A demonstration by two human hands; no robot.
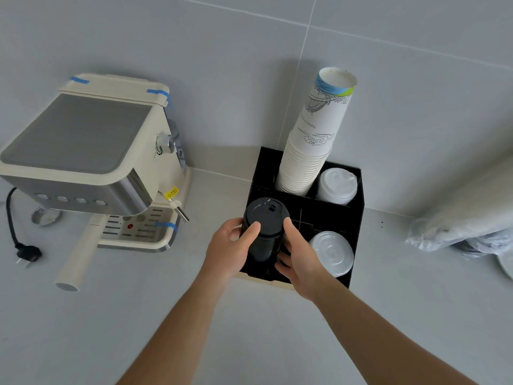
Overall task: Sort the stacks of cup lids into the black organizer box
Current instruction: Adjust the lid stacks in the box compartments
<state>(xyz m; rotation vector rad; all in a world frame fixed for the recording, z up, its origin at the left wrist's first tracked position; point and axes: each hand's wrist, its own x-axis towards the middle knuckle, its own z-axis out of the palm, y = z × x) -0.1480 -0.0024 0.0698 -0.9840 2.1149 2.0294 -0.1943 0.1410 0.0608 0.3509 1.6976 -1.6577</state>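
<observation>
The black organizer box (356, 215) stands against the wall on the grey counter. A stack of black cup lids (265, 218) sits upright in its front left compartment, its upper part above the rim. My left hand (230, 248) grips the stack's left side and my right hand (297, 254) grips its right side. A stack of clear lids (331, 252) fills the front right compartment. White lids (337, 186) fill the back right compartment. A tall stack of paper cups (313, 140) rises from the back left one.
A cream espresso machine (91, 162) stands at the left with its portafilter handle (76, 259) pointing forward and a black plug (27, 252) on the counter. Plastic bags with more lids (455, 234) lie at the right beside a white plate edge (506, 263).
</observation>
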